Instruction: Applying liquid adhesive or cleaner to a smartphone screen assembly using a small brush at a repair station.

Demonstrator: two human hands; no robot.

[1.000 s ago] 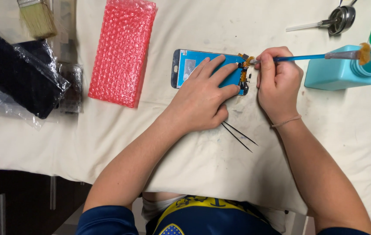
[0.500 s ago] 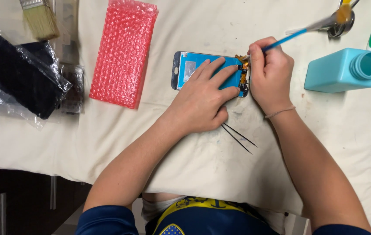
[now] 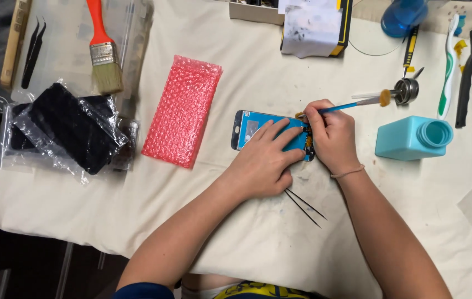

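The right hand [image 3: 333,138] is pinching a thin blue-handled brush [image 3: 357,103] between its fingertips, closed snugly around the handle near its lower end. The handle is running up and to the right, and the orange bristle tip is pointing away from the work, hanging in the air just beside a small round metal tool [image 3: 406,90]. The lower end of the brush is meeting the right edge of a blue phone screen panel [image 3: 255,128], though the exact contact point is hidden by the fingers.

The left hand [image 3: 263,160] is lying flat and spread on that panel, fingers pressing down on its right half, holding nothing else. The panel is lying on the cream cloth-covered table [image 3: 236,232], between the two hands and a pink bubble-wrap pouch [image 3: 182,111] to its left.

Black tweezers [image 3: 304,206] are lying just below the left hand. A teal bottle [image 3: 410,138] is lying on its side near the right hand. Farther left, dark items in clear plastic bags [image 3: 67,133] and an orange-handled paintbrush [image 3: 103,50] are resting well apart from the work.
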